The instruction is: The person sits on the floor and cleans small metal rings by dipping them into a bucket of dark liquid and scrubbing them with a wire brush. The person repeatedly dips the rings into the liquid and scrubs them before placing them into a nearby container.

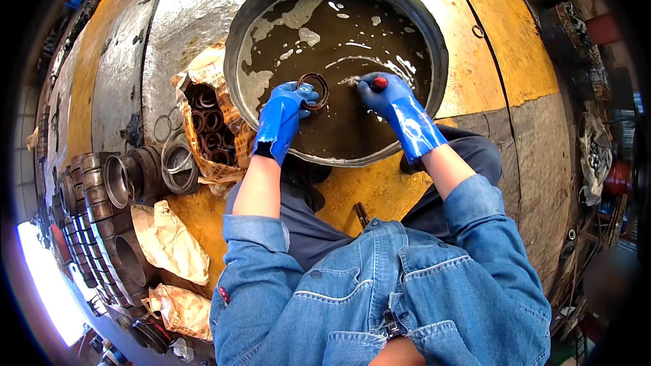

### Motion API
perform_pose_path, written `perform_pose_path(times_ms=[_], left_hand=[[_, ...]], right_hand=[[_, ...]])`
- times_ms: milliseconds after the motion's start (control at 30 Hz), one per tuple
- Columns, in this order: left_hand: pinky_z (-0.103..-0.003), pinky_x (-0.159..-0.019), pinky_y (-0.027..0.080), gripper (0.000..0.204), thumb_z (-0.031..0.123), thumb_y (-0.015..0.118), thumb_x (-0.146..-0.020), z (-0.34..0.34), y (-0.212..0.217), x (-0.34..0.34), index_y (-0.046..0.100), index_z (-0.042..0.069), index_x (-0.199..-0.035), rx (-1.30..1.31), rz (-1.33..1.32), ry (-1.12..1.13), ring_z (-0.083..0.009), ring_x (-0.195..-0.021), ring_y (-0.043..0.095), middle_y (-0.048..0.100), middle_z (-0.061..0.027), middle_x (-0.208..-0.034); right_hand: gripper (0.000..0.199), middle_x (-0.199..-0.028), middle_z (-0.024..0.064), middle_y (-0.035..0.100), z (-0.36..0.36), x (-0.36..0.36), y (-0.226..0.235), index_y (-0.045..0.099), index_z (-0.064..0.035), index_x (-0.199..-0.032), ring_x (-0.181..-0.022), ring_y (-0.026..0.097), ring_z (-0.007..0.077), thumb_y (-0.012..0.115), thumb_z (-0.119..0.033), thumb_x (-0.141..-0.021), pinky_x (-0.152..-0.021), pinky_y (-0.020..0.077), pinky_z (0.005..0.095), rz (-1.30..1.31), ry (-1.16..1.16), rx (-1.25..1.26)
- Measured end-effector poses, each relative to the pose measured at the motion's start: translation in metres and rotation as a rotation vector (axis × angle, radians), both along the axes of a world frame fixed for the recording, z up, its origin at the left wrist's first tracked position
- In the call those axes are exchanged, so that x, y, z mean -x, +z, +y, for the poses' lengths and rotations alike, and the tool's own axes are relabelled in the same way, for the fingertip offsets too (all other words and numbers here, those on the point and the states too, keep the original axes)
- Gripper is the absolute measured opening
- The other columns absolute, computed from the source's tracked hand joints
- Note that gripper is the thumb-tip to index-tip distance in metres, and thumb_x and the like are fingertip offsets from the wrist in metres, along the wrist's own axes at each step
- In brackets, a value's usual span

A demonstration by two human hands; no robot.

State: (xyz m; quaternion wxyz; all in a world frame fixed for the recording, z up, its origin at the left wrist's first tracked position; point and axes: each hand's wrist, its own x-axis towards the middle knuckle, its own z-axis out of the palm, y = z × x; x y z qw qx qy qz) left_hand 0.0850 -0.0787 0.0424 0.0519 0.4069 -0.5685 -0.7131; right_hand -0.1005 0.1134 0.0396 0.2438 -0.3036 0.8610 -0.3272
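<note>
Both my hands wear blue rubber gloves and are over a large round tub (234, 61) of murky brown liquid with patches of foam. My left hand (285, 112), at the tub's near left, pinches a dark brown metal ring (323, 88), held tilted above the liquid. To its right, my right hand (388, 95) is closed around a tool with a red handle end (380, 83). A pale tip of this tool points left toward the ring but stays apart from it. The tool's exact kind is hard to make out.
Left of the tub stands a torn paper bag (196, 71) full of similar rings. Beside it lie thin metal hoops (178, 163), stacked metal cylinders (102, 183) and crumpled brown paper (169, 244). A small ring (478, 31) lies on the yellow floor at right.
</note>
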Motion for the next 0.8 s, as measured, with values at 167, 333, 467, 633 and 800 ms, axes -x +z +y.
perform_pose_path(times_ms=[167, 333, 467, 633, 800], left_hand=[[-0.033, -0.091, 0.055, 0.028, 0.025, 0.069, -0.105, -0.002, -0.006, -0.003, 0.078, 0.005, -0.121, -0.003, 0.037, -0.087, -0.0150, -0.104, 0.074, 0.080, -0.0058, -0.113], [-0.030, -0.084, 0.056, 0.026, 0.023, 0.070, -0.106, -0.006, -0.019, 0.009, 0.079, 0.004, -0.121, 0.129, 0.018, -0.126, -0.0133, -0.094, 0.074, 0.081, -0.0042, -0.106], [-0.030, -0.084, 0.057, 0.029, 0.027, 0.072, -0.107, 0.001, -0.017, 0.010, 0.079, 0.002, -0.120, 0.279, -0.004, -0.100, -0.0126, -0.089, 0.073, 0.082, -0.0044, -0.101], [-0.036, -0.085, 0.055, 0.036, 0.030, 0.074, -0.103, 0.003, -0.024, 0.009, 0.079, -0.001, -0.119, 0.368, 0.012, -0.021, -0.0170, -0.088, 0.069, 0.079, -0.0098, -0.095], [-0.036, -0.082, 0.055, 0.040, 0.035, 0.071, -0.105, 0.004, -0.016, 0.007, 0.078, -0.001, -0.120, 0.345, 0.009, -0.013, -0.0176, -0.084, 0.068, 0.076, -0.0090, -0.092]], right_hand=[[0.028, -0.109, 0.0153, 0.082, -0.024, -0.031, 0.044, 0.081, -0.0093, -0.120, -0.100, 0.079, 0.0315, 0.077, -0.026, -0.098, -0.094, 0.0621, 0.0404, 0.094, 0.295, 0.510], [0.029, -0.113, 0.0132, 0.081, -0.032, -0.022, 0.040, 0.083, -0.0179, -0.119, -0.107, 0.078, 0.0339, 0.072, -0.033, -0.097, -0.096, 0.0622, 0.0427, 0.161, 0.168, 0.255], [0.030, -0.101, 0.0096, 0.081, -0.045, -0.018, 0.050, 0.083, -0.0107, -0.116, -0.090, 0.076, 0.0191, 0.073, -0.033, -0.097, -0.086, 0.0590, 0.0363, -0.168, 0.009, -0.055], [0.037, -0.095, 0.0136, 0.079, -0.044, -0.014, 0.031, 0.080, -0.0070, -0.106, -0.087, 0.076, 0.0231, 0.076, -0.041, -0.092, -0.079, 0.0585, 0.0383, -0.364, -0.126, -0.070], [0.039, -0.098, 0.0110, 0.080, -0.018, -0.011, 0.007, 0.082, -0.0063, -0.107, -0.087, 0.075, 0.0213, 0.077, -0.042, -0.092, -0.079, 0.0577, 0.0356, -0.658, -0.144, 0.224]])
